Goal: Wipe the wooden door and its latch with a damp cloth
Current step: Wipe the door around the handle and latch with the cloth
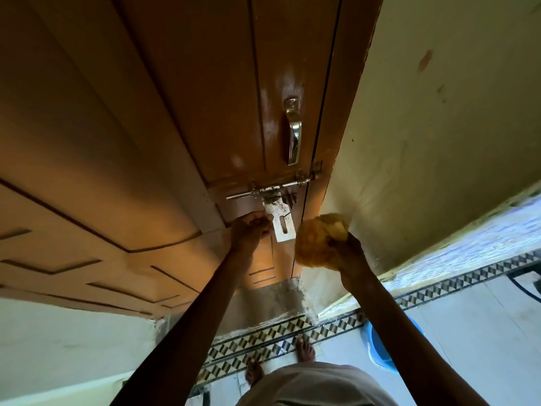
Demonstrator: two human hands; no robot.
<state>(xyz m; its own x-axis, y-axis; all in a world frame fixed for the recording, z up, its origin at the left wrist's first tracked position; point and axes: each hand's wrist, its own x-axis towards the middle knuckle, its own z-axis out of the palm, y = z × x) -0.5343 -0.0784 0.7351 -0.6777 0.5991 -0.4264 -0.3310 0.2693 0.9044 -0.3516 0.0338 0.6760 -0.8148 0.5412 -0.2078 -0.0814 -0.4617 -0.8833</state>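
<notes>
A brown wooden door (181,92) fills the upper left of the head view. Its metal latch (272,190) is a sliding bolt with a dirty flat hasp plate (280,222) hanging down from it. My left hand (251,230) grips the left edge of that hasp plate. My right hand (351,259) holds a bunched yellow cloth (319,240) just right of the hasp, in front of the door frame and apart from the plate. A chrome door handle (293,131) sits above the latch. Wet streaks shine on the panel around the handle.
A pale plastered wall (439,127) stands right of the door frame. A blue bucket (380,347) sits on the tiled floor at the lower right, behind my right arm. My bare feet (304,350) stand by a patterned tile border below the concrete threshold (275,300).
</notes>
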